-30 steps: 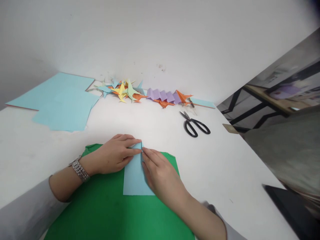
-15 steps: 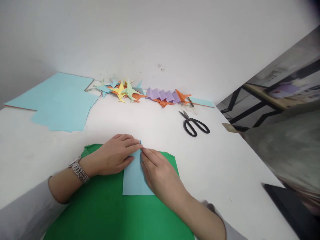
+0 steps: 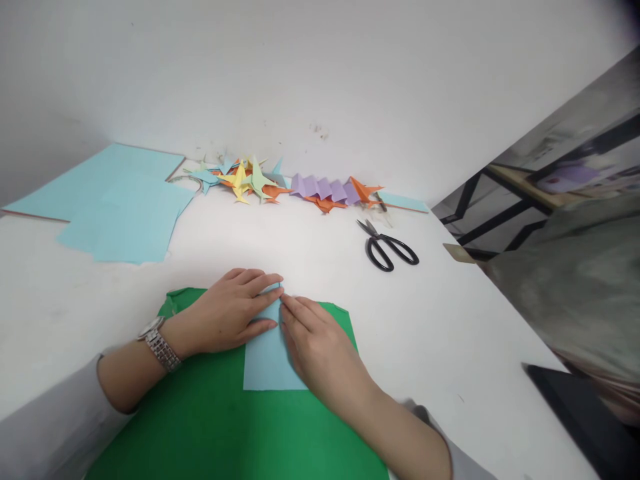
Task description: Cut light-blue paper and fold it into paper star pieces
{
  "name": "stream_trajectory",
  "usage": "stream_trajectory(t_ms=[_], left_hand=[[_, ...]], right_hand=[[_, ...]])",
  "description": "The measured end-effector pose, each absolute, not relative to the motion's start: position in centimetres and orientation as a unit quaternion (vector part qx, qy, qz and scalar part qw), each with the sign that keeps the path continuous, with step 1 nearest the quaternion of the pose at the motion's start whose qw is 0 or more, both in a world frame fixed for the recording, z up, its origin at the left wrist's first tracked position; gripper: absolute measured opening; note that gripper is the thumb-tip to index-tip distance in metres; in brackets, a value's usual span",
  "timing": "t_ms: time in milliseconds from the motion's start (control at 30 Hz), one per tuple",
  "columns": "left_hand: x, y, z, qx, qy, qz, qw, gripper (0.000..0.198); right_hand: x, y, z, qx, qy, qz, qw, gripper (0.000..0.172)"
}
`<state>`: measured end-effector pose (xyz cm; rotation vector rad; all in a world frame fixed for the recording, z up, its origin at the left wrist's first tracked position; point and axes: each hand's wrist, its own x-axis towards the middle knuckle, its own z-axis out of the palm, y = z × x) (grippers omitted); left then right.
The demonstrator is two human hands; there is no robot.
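Observation:
A light blue sheet of paper [image 3: 270, 367] lies on a green mat [image 3: 215, 427] in front of me. My left hand [image 3: 235, 310] rests flat on the sheet's upper left part, fingers stretched and a little apart, thumb lower down on the paper. My right hand [image 3: 317, 340] is closed at the sheet's right side, its fingers pressed together and the tips gripping the paper's edge near the top. Both sets of fingertips almost meet there. The right hand hides much of the sheet's right side.
Black-handled scissors [image 3: 385, 247] lie partly open on the white table [image 3: 425, 333]. Light blue sheets [image 3: 130, 207] are stacked at the back left. Along the wall sit several folded paper figures [image 3: 250, 180] and a pleated purple paper [image 3: 325, 189]. A dark flat object [image 3: 575, 413] is at the right.
My left fingers have spread slightly and the thumb has slid right across the paper. The right hand stays at nearly the same place on the sheet's edge.

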<state>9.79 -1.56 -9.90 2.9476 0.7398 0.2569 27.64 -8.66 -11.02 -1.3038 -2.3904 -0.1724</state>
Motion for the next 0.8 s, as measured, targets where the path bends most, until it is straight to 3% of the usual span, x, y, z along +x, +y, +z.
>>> stream_trajectory(t_ms=[200, 400, 800], left_hand=[[9.8, -1.7, -9.9, 0.965, 0.248, 0.072, 0.047, 0.045], [9.8, -1.7, -9.9, 0.965, 0.249, 0.072, 0.045, 0.045], [9.7, -1.7, -10.0, 0.964, 0.245, 0.089, 0.045, 0.043]], right_hand=[[27.6, -8.7, -10.8, -0.467, -0.857, -0.043, 0.213, 0.029], [27.9, -8.8, -10.1, -0.493, -0.832, 0.052, 0.25, 0.022], [29.2, -8.7, -8.8, -0.469, -0.857, 0.116, 0.18, 0.025]])
